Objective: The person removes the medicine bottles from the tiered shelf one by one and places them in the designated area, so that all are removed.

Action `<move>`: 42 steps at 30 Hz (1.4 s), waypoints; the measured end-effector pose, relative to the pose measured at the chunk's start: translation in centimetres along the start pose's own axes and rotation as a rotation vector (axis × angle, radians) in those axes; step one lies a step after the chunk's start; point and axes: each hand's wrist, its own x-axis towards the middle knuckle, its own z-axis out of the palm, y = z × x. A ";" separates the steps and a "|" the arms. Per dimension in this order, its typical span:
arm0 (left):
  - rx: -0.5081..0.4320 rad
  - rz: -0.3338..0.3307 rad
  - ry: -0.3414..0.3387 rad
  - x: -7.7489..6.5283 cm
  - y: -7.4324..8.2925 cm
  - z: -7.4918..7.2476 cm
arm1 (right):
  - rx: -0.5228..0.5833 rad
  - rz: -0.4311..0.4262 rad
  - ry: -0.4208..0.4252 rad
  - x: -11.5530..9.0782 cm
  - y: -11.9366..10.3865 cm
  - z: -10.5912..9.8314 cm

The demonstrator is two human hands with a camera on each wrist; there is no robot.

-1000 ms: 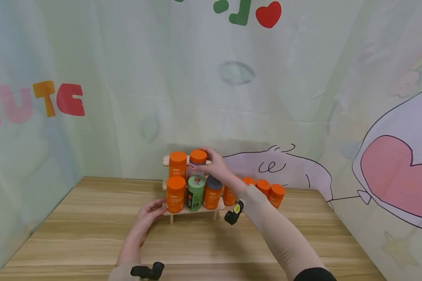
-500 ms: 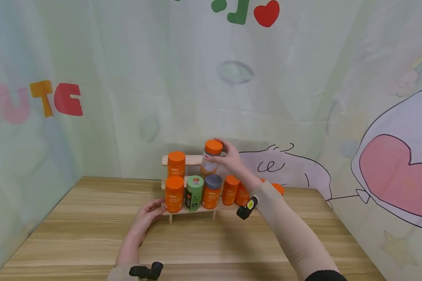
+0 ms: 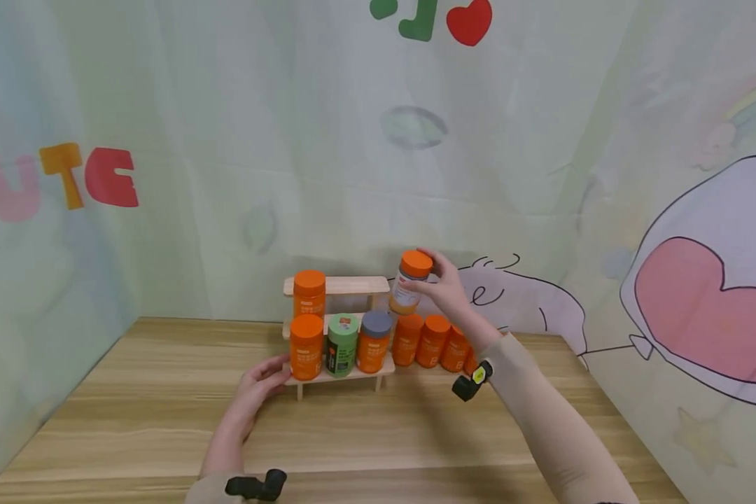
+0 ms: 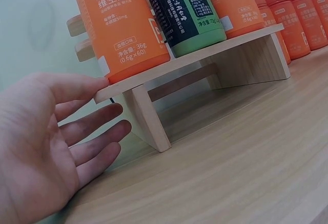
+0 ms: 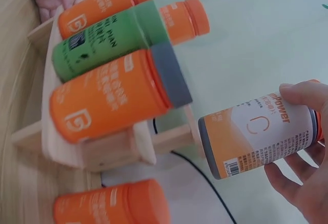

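Observation:
My right hand point(image 3: 446, 285) grips a white-and-orange labelled supplement bottle point(image 5: 260, 126) with an orange cap, raised and tilted off the right end of a three-tier wooden display rack point(image 3: 355, 285). My left hand point(image 4: 46, 142) holds the left end of the rack's front board, thumb at its corner and the other fingers loosely bent below. Along the front tiers stand an orange-capped bottle point(image 3: 306, 348), a green bottle point(image 3: 342, 344) and an orange bottle with a grey cap point(image 3: 373, 343). Another orange bottle point(image 3: 309, 294) sits on the top tier at the left.
Several orange bottles point(image 3: 432, 341) form a row on the wooden table point(image 3: 327, 441), right of the rack. A printed curtain point(image 3: 239, 175) hangs close behind. In the right wrist view, a dark cable point(image 5: 205, 178) shows behind the rack.
My right hand has lifted the white-labelled bottle off the top tier and carried it rightward, past the rack's end. My left hand stays at the rack's left end.

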 end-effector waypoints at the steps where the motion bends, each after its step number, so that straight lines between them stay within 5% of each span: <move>1: 0.003 -0.001 0.000 0.0 0.0 0.0 | 0.000 -0.003 -0.003 -0.2 0.1 -0.2; 16: 0.028 -0.008 -0.014 0.1 0.3 -0.3 | -0.045 0.031 0.004 -3.7 3.1 -2.2; 42: 0.033 -0.030 -0.017 0.0 0.2 0.0 | 0.055 0.071 0.026 -8.0 8.8 0.1</move>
